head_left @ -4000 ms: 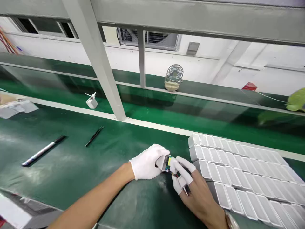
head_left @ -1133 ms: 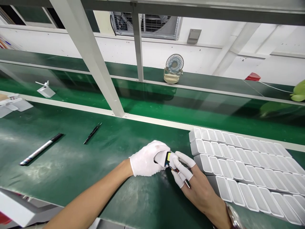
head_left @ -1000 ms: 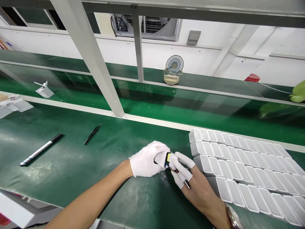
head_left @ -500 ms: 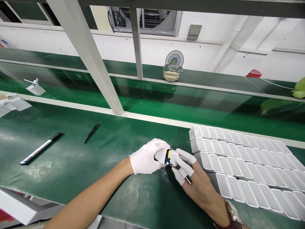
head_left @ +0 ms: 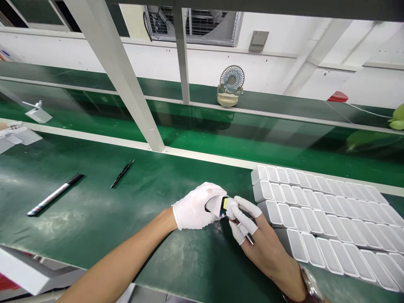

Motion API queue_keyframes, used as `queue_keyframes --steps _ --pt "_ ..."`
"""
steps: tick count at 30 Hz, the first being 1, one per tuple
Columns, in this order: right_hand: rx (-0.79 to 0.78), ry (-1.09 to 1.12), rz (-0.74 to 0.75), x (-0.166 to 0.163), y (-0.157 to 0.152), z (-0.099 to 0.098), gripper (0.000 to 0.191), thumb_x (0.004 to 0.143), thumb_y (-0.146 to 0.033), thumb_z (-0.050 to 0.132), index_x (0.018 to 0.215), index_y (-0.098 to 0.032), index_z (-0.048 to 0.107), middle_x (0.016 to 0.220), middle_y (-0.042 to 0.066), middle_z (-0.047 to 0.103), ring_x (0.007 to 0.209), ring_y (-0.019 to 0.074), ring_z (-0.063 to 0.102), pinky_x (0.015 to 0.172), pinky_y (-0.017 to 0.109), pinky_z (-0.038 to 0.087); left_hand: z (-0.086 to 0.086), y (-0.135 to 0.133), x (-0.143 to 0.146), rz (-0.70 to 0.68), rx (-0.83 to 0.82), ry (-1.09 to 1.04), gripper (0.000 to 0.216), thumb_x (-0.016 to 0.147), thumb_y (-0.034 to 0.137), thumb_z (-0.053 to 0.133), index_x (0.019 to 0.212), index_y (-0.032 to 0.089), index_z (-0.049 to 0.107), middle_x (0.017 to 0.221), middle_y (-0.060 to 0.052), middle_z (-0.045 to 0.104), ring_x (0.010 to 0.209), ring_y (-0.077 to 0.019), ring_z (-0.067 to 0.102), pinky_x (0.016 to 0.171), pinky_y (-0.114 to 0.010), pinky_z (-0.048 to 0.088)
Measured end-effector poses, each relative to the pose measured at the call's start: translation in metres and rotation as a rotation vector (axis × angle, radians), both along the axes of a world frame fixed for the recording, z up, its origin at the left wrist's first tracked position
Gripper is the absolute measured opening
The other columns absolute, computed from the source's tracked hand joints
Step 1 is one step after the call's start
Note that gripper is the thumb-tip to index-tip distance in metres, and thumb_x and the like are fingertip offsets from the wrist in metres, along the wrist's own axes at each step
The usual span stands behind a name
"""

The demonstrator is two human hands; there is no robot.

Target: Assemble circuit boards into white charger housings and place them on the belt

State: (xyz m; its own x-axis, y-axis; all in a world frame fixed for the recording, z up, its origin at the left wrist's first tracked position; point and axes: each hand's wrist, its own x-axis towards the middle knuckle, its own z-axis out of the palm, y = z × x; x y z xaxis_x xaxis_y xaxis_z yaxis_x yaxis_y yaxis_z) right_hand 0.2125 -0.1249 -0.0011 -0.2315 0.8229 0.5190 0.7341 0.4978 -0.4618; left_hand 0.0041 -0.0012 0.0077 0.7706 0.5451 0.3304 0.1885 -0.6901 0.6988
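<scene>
Left hand pose: we see the left hand (head_left: 195,207) in a full white glove, forearm bare and running in from the lower left, palm turned down, low over the green mat (head_left: 94,219).
Left hand grip: the fingers are curled tight around a small white housing (head_left: 217,206), open end facing right.
Right hand pose: the right hand (head_left: 256,243) enters from the lower right with its back up, white cots on the fingertips (head_left: 249,207) only, and a wristwatch (head_left: 311,287) at the wrist.
Right hand grip: thumb and forefinger are pinched on the circuit board (head_left: 224,204), which shows a yellow part at the mouth of the housing.
Part location: housing and board sit between the two hands, just left of the rows of white shells (head_left: 318,210) and near the mat.
Hidden: the glove covers most of the housing, so we cannot tell how far the board is seated.
Hard to make out: a thin dark rod (head_left: 249,240) and a red-and-dark bit lie under the right fingers; we cannot identify either.
Cut off: the shell rows run out of view at the right edge.
Elsewhere on the mat: a marker (head_left: 53,195) and black tweezers (head_left: 122,173) lie well apart, to the left.
</scene>
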Motion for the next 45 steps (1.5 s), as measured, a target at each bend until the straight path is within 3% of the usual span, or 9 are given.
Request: queue_keyframes --steps 19,27,32,37,45 --pt "0.004 -0.007 -0.054 -0.004 -0.001 -0.003 0.066 0.089 -0.011 0.062 0.15 -0.024 0.038 0.145 0.014 0.051 0.131 0.0292 0.053 0.102 0.045 0.056 0.004 -0.007 0.007 0.016 -0.024 0.016 0.061 0.072 0.017 0.076 0.127 0.022 0.052 0.123 -0.009 0.061 0.113 -0.0246 0.062 0.096 -0.039 0.054" --pt "-0.161 0.131 -0.056 -0.011 -0.003 -0.009 0.067 0.092 -0.017 0.06 0.152 -0.026 0.031 0.132 0.014 0.061 0.107 0.0264 0.069 0.094 0.044 0.061 -0.001 -0.008 0.007 0.003 0.011 -0.063 0.057 0.074 0.016 0.072 0.127 0.021 0.05 0.123 -0.011 0.061 0.115 -0.025 0.061 0.096 -0.04 0.054" --pt "-0.127 0.13 -0.01 -0.011 -0.007 -0.01 0.07 0.092 -0.014 0.058 0.154 -0.024 0.026 0.148 0.016 0.047 0.122 0.0271 0.061 0.099 0.043 0.059 -0.002 -0.006 0.005 0.01 -0.006 -0.085 0.058 0.074 0.013 0.07 0.128 0.021 0.051 0.13 -0.012 0.059 0.122 -0.0257 0.058 0.103 -0.042 0.051" --pt "-0.035 0.057 0.004 -0.009 -0.004 -0.004 0.07 0.092 -0.014 0.057 0.154 -0.02 0.026 0.143 0.015 0.052 0.136 0.0274 0.049 0.107 0.045 0.052 0.001 -0.007 0.005 0.022 -0.025 -0.065 0.055 0.071 0.009 0.068 0.123 0.021 0.053 0.129 -0.011 0.06 0.124 -0.0262 0.058 0.102 -0.041 0.052" --pt "-0.025 0.103 0.027 -0.007 0.001 -0.005 0.065 0.092 -0.01 0.057 0.151 -0.02 0.032 0.14 0.014 0.054 0.133 0.0266 0.051 0.109 0.045 0.05 0.003 -0.009 0.006 -0.009 -0.042 -0.039 0.062 0.069 0.007 0.068 0.127 0.023 0.051 0.132 -0.01 0.06 0.121 -0.0247 0.06 0.101 -0.04 0.053"
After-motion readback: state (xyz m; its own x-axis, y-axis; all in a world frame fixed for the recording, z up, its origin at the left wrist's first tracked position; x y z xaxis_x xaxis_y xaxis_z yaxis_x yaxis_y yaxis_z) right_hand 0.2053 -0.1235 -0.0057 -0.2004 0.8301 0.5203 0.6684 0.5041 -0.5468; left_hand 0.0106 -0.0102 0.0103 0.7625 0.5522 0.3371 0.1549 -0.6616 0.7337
